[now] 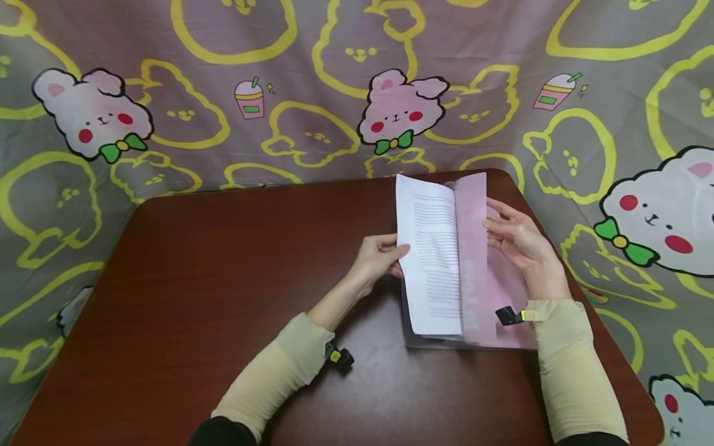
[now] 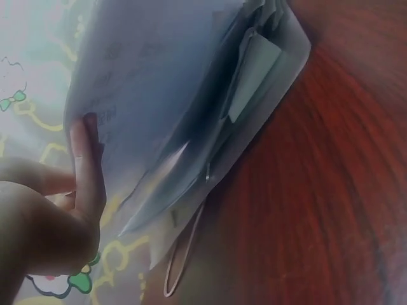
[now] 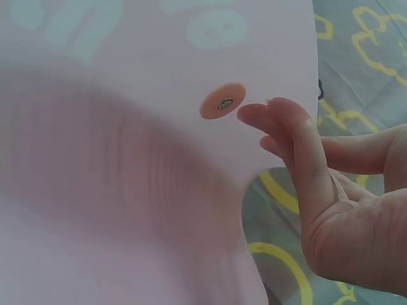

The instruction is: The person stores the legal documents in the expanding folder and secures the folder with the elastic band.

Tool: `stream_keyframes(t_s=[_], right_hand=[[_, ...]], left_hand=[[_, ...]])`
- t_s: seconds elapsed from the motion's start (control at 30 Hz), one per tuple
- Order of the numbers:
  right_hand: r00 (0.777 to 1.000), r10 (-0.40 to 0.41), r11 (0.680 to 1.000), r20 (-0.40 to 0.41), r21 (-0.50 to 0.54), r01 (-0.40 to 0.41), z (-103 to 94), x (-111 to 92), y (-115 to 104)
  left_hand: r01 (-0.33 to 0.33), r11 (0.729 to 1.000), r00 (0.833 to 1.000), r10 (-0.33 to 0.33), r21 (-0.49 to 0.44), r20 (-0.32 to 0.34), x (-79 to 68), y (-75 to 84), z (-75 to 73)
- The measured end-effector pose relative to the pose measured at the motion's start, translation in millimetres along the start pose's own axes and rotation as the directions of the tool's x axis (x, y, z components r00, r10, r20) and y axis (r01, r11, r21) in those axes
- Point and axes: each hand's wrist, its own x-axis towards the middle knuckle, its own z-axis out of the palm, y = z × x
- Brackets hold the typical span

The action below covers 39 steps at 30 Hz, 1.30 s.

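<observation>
A pink document folder (image 1: pixel 515 325) lies on the right part of the table, its flap (image 1: pixel 471 248) raised. White printed sheets (image 1: pixel 432 266) stand out of it on the left side. My left hand (image 1: pixel 372 263) pinches the sheets' left edge, thumb in front. In the left wrist view, the folder's pockets (image 2: pixel 254 76) show from the side, with a thin cord loop (image 2: pixel 184 254) hanging below. My right hand (image 1: pixel 527 248) holds the flap's right edge between thumb and fingers. An orange disc fastener (image 3: pixel 222 101) sits on the flap beside its fingertips in the right wrist view.
The brown wooden table (image 1: pixel 223 279) reaches far to the left of the folder. A grey cloth (image 1: pixel 312 80) with yellow outlines and rabbit faces hangs behind and around it. Small black cameras (image 1: pixel 340 358) are worn on both wrists.
</observation>
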Motion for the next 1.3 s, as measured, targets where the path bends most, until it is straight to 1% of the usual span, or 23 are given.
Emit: stream_keyframes(t_s=[0.1,0.23,0.3,0.4,0.47,0.6,0.7,0.83,0.93,1.13,1.27,1.3], right_hand=[[1.0,0.007,1.0,0.008,-0.021,-0.006,3.4,2.3,-0.6],[1.0,0.021,0.998,0.007,-0.058,-0.021,7.4,1.1,-3.5],[1.0,0.027,0.994,-0.007,-0.101,-0.028,10.6,-0.2,-6.8],[0.999,0.024,0.981,-0.021,-0.194,-0.028,17.9,-1.0,-15.4],[1.0,0.02,0.973,-0.021,-0.23,-0.025,23.0,-0.9,-20.7],[0.999,0.022,0.967,-0.04,-0.254,-0.031,31.2,-1.1,-25.6],[0.997,0.031,0.951,-0.076,-0.306,-0.053,36.5,0.3,-24.1],[0.992,0.037,0.919,-0.123,-0.386,-0.083,43.0,3.7,-20.7],[0.989,0.032,0.903,-0.143,-0.421,-0.09,47.9,5.8,-21.1],[0.985,0.047,0.858,-0.168,-0.498,-0.126,60.7,9.2,-26.8],[0.981,0.051,0.854,-0.19,-0.501,-0.141,67.4,11.4,-28.3],[0.98,0.048,0.849,-0.194,-0.51,-0.143,68.3,12.0,-27.8]], left_hand=[[-0.008,1.0,1.0,0.008,0.019,-0.013,-3.9,5.5,-7.8],[-0.003,0.997,1.0,0.001,0.071,0.019,-7.9,14.4,-17.1],[-0.007,0.995,1.0,0.005,0.095,0.028,-10.5,19.0,-21.3],[-0.028,0.993,0.999,0.026,0.119,0.018,-14.6,25.0,-25.9],[-0.046,0.991,0.999,0.045,0.129,0.012,-17.9,28.7,-27.0],[-0.09,0.984,0.996,0.085,0.153,0.035,-21.8,33.8,-21.5],[-0.1,0.98,0.994,0.093,0.173,0.05,-22.8,34.1,-14.1],[-0.094,0.98,0.995,0.085,0.174,0.058,-20.2,30.8,-4.2],[-0.1,0.979,0.994,0.09,0.175,0.065,-15.9,26.9,1.7],[-0.101,0.975,0.995,0.095,0.199,0.042,-10.5,18.9,5.9],[-0.113,0.966,0.993,0.1,0.232,0.065,-7.6,14.8,8.8],[-0.113,0.965,0.992,0.098,0.235,0.073,-7.0,14.1,9.8]])
